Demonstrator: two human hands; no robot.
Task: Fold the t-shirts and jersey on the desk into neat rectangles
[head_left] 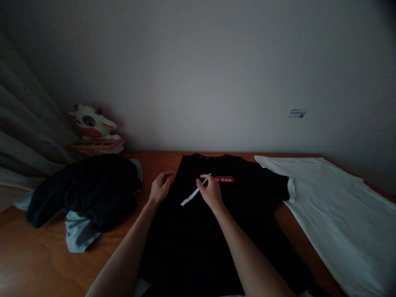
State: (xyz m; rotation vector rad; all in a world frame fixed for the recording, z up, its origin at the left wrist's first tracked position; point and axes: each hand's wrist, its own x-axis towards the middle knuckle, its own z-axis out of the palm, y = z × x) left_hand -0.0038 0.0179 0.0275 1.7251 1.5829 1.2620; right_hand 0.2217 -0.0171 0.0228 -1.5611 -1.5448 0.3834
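A black T-shirt [192, 243] with a red printed label lies spread out in front of me, its neckline toward the wall. Its left side is folded inward, so that sleeve's white cuff [190, 199] runs slantwise across the chest. My right hand [210, 189] is over the chest, thumb and forefinger closed on the cuff and partly covering the print. Just beside the shirt's left folded edge is my left hand [161, 187], fingers loosely curled, thumb a little apart, with nothing visible in it. The shirt's other sleeve [276, 185] stretches out to the right.
A white garment [343, 214] lies flat at the right, touching the black sleeve's cuff. At the left is a heap of dark and grey clothes [89, 194]. Behind it stands a cow-shaped toy keyboard [95, 128] near the curtain [27, 111]. A wall [198, 82] borders the wooden surface [40, 251].
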